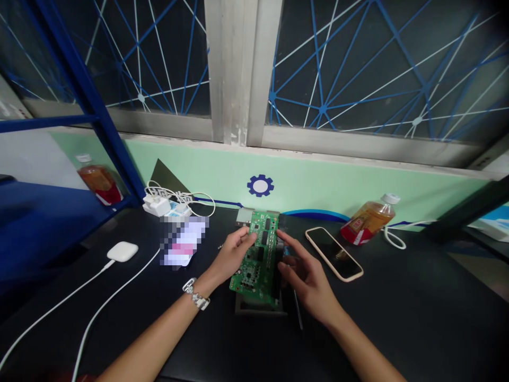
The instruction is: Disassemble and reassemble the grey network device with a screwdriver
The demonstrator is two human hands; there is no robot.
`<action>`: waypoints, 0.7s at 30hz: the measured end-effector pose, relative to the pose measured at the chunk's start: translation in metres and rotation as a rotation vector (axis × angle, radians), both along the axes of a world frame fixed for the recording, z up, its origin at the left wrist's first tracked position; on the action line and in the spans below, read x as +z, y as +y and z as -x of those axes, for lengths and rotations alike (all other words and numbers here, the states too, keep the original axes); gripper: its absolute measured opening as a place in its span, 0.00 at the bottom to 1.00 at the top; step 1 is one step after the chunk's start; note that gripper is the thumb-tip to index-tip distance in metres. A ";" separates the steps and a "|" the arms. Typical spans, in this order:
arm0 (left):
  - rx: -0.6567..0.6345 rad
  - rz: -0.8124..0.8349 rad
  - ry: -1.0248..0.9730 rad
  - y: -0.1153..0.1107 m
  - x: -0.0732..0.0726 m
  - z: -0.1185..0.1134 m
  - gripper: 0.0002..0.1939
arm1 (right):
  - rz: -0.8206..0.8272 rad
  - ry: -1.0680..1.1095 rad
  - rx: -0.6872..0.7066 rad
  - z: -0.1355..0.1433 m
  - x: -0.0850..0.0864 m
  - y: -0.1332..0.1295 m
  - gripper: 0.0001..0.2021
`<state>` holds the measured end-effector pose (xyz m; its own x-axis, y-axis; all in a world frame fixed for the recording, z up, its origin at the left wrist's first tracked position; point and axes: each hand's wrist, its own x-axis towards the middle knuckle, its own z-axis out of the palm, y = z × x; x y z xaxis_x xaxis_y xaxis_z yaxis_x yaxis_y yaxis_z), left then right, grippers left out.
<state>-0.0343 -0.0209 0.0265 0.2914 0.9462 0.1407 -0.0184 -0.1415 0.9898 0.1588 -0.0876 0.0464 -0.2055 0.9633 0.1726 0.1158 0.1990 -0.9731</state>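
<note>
A green circuit board (250, 281) with dark chips and a row of connector pins is tilted over a dark open casing (260, 312) on the black table. My left hand (234, 254) grips the board's left edge, with the thumb on top and the other fingers mostly hidden. Along the right edge, my right hand (310, 281) has its index finger and thumb against the board; the remaining fingers are curled and partly hidden. Close by my right hand lies a thin metal rod (298, 312), its upper end hidden.
Right of the board are a phone (334, 253) and a bottle of amber drink (368, 220). On the left lie a white earbud case (122, 251) with a cable, a blurred phone-like object (185, 241) and a power strip (167, 208). Behind stands a green wall (318, 180).
</note>
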 end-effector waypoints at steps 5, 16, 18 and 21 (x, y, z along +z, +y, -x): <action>0.040 -0.025 -0.027 -0.002 0.003 -0.001 0.17 | -0.019 0.014 -0.109 0.001 -0.007 0.005 0.35; -0.053 0.023 -0.067 -0.002 0.010 0.004 0.17 | 0.065 -0.120 -0.127 -0.002 -0.027 0.016 0.25; -0.077 0.031 -0.071 -0.003 0.012 0.004 0.16 | 0.056 -0.117 -0.125 -0.001 -0.027 0.017 0.25; -0.073 0.034 -0.054 -0.004 0.011 0.006 0.15 | 0.029 -0.100 -0.130 -0.002 -0.025 0.018 0.24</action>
